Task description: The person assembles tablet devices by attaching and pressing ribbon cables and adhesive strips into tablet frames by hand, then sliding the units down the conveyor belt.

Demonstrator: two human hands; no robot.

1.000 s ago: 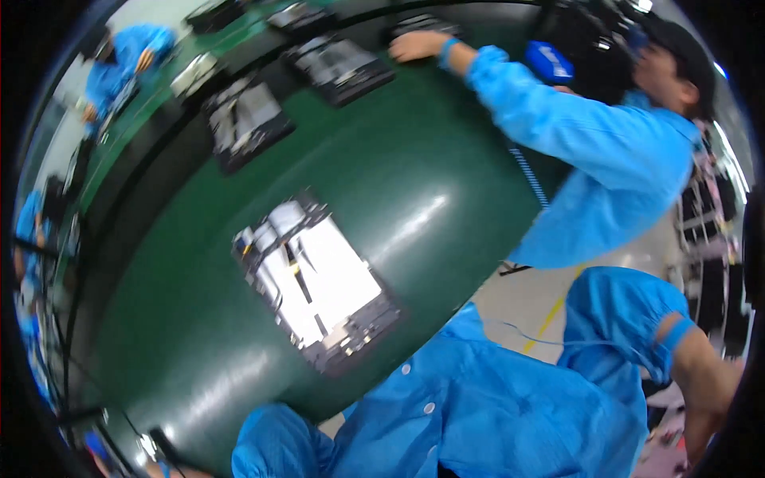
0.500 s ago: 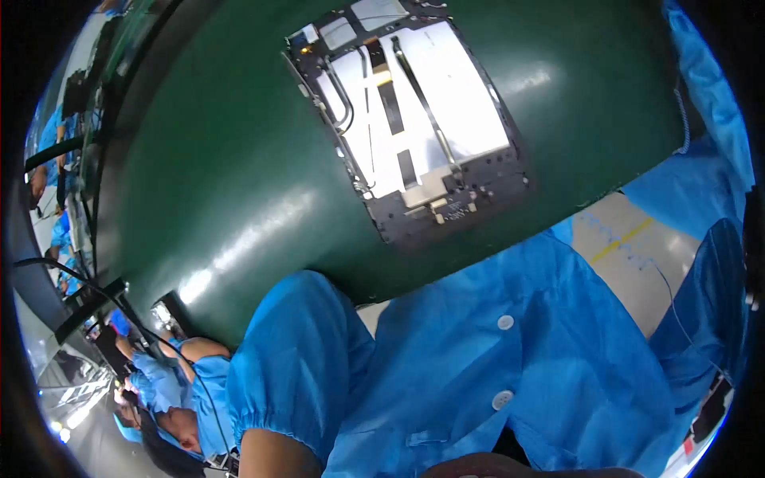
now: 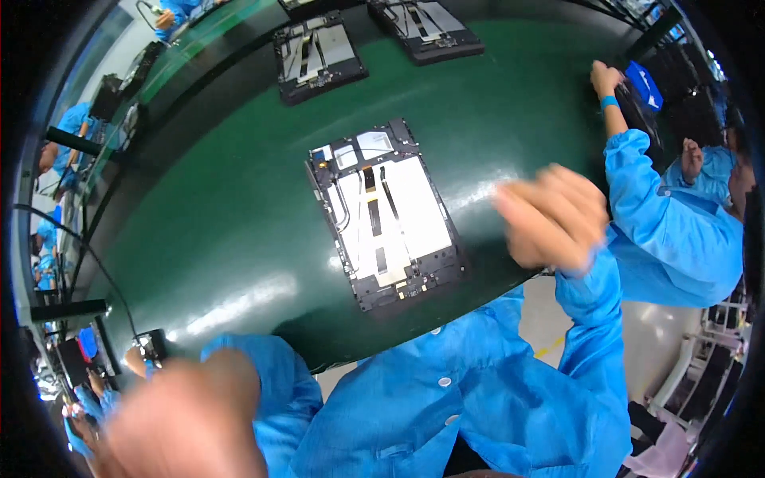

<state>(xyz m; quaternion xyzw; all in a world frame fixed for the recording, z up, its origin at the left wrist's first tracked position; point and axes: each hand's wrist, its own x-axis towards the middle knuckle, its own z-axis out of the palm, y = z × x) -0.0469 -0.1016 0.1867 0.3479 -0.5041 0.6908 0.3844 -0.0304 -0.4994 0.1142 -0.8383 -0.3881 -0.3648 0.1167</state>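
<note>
An opened tablet lies flat on the green table, its inside facing up. It has a black frame, pale battery panels, dark ribbon cables and a circuit board along the near edge. To its right, above the table's near edge, my right hand is raised with its fingers curled in. Motion blurs it somewhat, and anything inside the fingers is hidden. My left hand is at the lower left, near the camera and heavily smeared, so its fingers cannot be made out. Neither hand touches the tablet.
On the green table two more opened tablets, one at far left and one at far right, lie beyond, with part of another at the top edge. A co-worker's arm reaches in at right. A black cable hangs at left.
The view has shifted, so the tablet appears lower and smaller, and further tablets and a co-worker at right show. Both my hands have come into view.
</note>
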